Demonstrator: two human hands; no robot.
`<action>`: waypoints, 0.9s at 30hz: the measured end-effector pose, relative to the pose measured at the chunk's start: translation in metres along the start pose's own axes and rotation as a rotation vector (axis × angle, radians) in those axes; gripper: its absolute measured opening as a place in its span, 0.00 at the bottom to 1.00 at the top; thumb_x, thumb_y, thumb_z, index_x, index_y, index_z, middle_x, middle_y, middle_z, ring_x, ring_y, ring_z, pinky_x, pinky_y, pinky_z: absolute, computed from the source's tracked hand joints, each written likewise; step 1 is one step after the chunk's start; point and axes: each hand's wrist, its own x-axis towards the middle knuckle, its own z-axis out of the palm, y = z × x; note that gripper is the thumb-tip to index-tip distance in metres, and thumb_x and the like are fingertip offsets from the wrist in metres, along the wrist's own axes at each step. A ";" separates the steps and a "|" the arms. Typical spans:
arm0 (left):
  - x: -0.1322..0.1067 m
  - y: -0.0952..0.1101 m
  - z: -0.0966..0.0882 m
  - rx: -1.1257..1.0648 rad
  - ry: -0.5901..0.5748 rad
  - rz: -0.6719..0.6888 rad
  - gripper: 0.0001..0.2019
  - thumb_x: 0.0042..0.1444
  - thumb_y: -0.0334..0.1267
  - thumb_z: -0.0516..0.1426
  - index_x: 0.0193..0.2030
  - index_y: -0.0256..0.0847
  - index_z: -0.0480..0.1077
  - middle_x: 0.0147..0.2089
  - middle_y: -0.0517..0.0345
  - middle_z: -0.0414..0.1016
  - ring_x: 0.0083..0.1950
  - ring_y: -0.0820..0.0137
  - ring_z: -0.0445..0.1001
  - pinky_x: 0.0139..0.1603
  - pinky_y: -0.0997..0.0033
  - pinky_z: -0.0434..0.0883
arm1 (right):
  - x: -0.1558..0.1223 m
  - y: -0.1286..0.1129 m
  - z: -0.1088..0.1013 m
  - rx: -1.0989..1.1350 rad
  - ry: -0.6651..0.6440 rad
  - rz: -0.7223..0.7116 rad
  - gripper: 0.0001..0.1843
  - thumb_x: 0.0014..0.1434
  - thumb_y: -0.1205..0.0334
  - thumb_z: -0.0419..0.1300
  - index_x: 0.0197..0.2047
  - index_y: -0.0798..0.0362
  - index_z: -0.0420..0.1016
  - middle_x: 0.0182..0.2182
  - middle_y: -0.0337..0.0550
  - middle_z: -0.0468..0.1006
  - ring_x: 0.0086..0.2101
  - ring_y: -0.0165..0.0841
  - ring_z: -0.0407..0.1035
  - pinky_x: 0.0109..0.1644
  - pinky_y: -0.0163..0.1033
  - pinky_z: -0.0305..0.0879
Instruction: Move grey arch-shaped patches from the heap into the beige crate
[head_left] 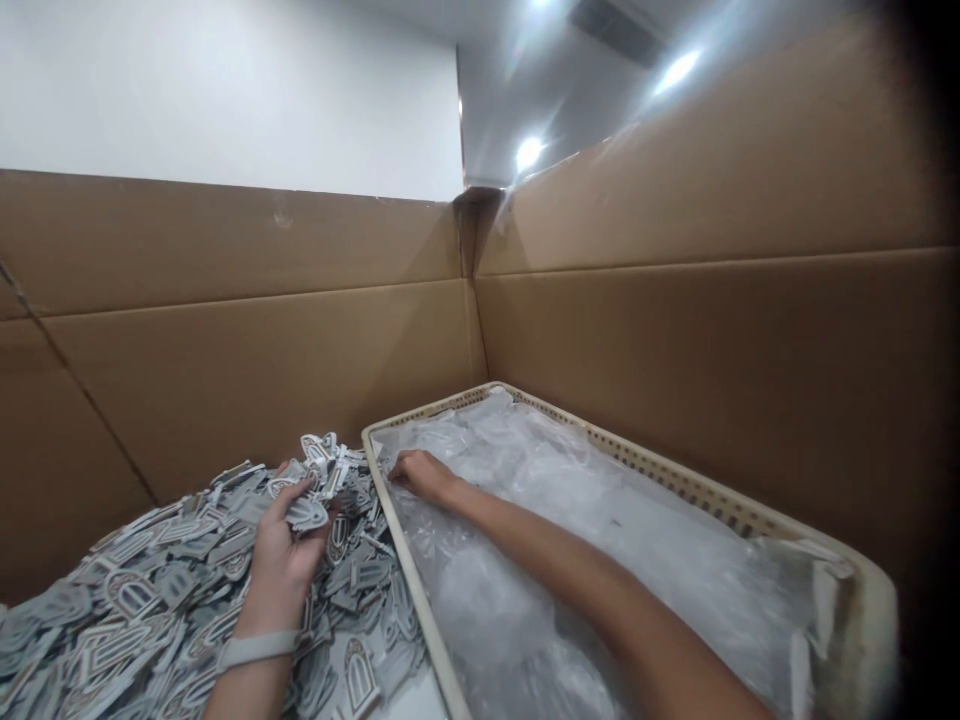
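"Starting closest to the camera, what shows?"

"The right forearm [555,560] slants over the basket [416,580], and a pale wristband [259,650] circles the left wrist. To the left of the basket spreads a pile [127,590] of small, flat, grey-and-white pieces."

"And the left hand?"

"The left hand [289,540] is over the pile, near the basket's rim, its fingers curled round a loose handful [307,515] of those pieces. Several jut out at odd angles, so I'd cup the hand deeper and level it; thin things like these probably slide off one another."

"What about the right?"

"The right hand [424,475] is just inside the basket's left rim, at the clear plastic [555,475]. Its fingers are bent, but I can't tell whether they pinch a piece, the plastic or nothing."

"Any advice there?"

"A loose wrist and a light touch: film that thin likely snags and bunches. Having the hands near each other, one on either side of the rim, seems sensible, since the reach between them is short."

"And farther off?"

"Cardboard walls [247,370] meet in a corner behind the pile and basket; past them are a white wall [225,90] and ceiling lights [529,153]."
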 end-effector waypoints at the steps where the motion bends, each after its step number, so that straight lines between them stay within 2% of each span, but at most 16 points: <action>1: -0.001 0.000 0.001 -0.003 0.003 0.000 0.28 0.53 0.19 0.62 0.58 0.49 0.76 0.49 0.60 0.82 0.41 0.69 0.82 0.40 0.68 0.83 | 0.001 0.002 0.002 -0.048 -0.022 -0.044 0.12 0.50 0.75 0.63 0.30 0.51 0.87 0.35 0.41 0.85 0.39 0.36 0.75 0.48 0.34 0.66; 4: -0.005 0.001 0.005 -0.021 0.017 -0.005 0.26 0.53 0.18 0.62 0.56 0.47 0.76 0.45 0.62 0.81 0.38 0.70 0.82 0.37 0.70 0.82 | 0.011 -0.003 -0.002 -0.145 -0.053 -0.115 0.15 0.51 0.77 0.62 0.34 0.52 0.88 0.36 0.42 0.87 0.39 0.38 0.78 0.48 0.35 0.67; 6: -0.007 0.000 0.008 -0.040 0.015 -0.017 0.24 0.53 0.18 0.62 0.54 0.44 0.76 0.44 0.62 0.81 0.36 0.71 0.81 0.35 0.72 0.81 | 0.022 -0.017 -0.010 -0.124 0.025 -0.109 0.15 0.56 0.75 0.61 0.40 0.53 0.89 0.40 0.44 0.88 0.42 0.38 0.78 0.50 0.36 0.68; 8: -0.008 -0.001 0.010 -0.051 0.014 -0.047 0.21 0.53 0.18 0.61 0.51 0.41 0.75 0.42 0.61 0.81 0.35 0.71 0.81 0.34 0.74 0.80 | 0.032 -0.040 -0.019 -0.002 0.124 -0.097 0.13 0.65 0.67 0.61 0.46 0.54 0.88 0.43 0.47 0.87 0.43 0.38 0.79 0.50 0.36 0.69; 9: -0.009 -0.002 0.011 -0.055 0.012 -0.059 0.20 0.54 0.18 0.61 0.50 0.40 0.75 0.41 0.60 0.81 0.35 0.70 0.81 0.33 0.74 0.80 | 0.036 -0.054 -0.023 0.095 0.126 -0.084 0.14 0.70 0.61 0.60 0.47 0.55 0.87 0.43 0.48 0.87 0.43 0.37 0.79 0.48 0.36 0.70; 11: -0.008 -0.005 0.011 -0.064 -0.011 -0.051 0.19 0.55 0.18 0.60 0.51 0.39 0.76 0.42 0.57 0.82 0.36 0.69 0.82 0.35 0.73 0.81 | 0.040 -0.079 -0.030 0.258 0.019 -0.069 0.20 0.72 0.50 0.60 0.48 0.56 0.86 0.41 0.48 0.87 0.39 0.36 0.79 0.43 0.36 0.71; 12: -0.007 -0.006 0.011 -0.065 -0.038 -0.030 0.20 0.55 0.18 0.60 0.52 0.39 0.76 0.43 0.56 0.83 0.37 0.69 0.83 0.36 0.73 0.81 | 0.040 -0.089 -0.031 0.279 -0.052 -0.075 0.21 0.70 0.47 0.62 0.48 0.57 0.86 0.40 0.48 0.87 0.38 0.36 0.79 0.41 0.35 0.70; 13: -0.006 -0.008 0.010 -0.063 -0.072 -0.004 0.21 0.55 0.18 0.60 0.54 0.39 0.76 0.45 0.56 0.83 0.38 0.69 0.83 0.38 0.73 0.82 | 0.040 -0.098 -0.032 0.259 -0.095 -0.085 0.20 0.68 0.47 0.65 0.47 0.56 0.87 0.40 0.47 0.87 0.38 0.36 0.79 0.41 0.34 0.69; 15: -0.005 -0.012 0.009 -0.055 -0.122 0.039 0.24 0.55 0.17 0.60 0.56 0.39 0.76 0.48 0.54 0.83 0.39 0.70 0.83 0.41 0.73 0.82 | 0.037 -0.109 -0.032 0.156 -0.082 -0.099 0.17 0.63 0.49 0.70 0.44 0.55 0.88 0.39 0.45 0.87 0.40 0.36 0.79 0.41 0.33 0.66; 18: -0.004 -0.018 0.010 -0.046 -0.151 0.058 0.27 0.55 0.17 0.61 0.60 0.40 0.75 0.51 0.53 0.84 0.42 0.69 0.84 0.44 0.72 0.83 | 0.033 -0.115 -0.027 0.059 -0.019 -0.046 0.16 0.61 0.49 0.72 0.43 0.54 0.90 0.36 0.43 0.86 0.39 0.36 0.78 0.39 0.34 0.63; 21: -0.007 -0.022 0.013 -0.048 -0.163 0.079 0.30 0.54 0.16 0.61 0.62 0.41 0.75 0.53 0.53 0.84 0.44 0.68 0.85 0.45 0.72 0.83 | 0.031 -0.114 -0.019 0.076 0.035 0.006 0.15 0.60 0.50 0.73 0.42 0.52 0.90 0.33 0.42 0.86 0.38 0.37 0.77 0.38 0.35 0.62; 27: -0.013 -0.018 0.017 -0.092 -0.161 0.012 0.29 0.56 0.16 0.59 0.63 0.42 0.74 0.50 0.53 0.84 0.39 0.69 0.84 0.41 0.71 0.83 | 0.031 -0.116 -0.007 0.439 0.149 0.089 0.13 0.56 0.53 0.74 0.36 0.54 0.90 0.34 0.41 0.86 0.38 0.34 0.76 0.41 0.33 0.65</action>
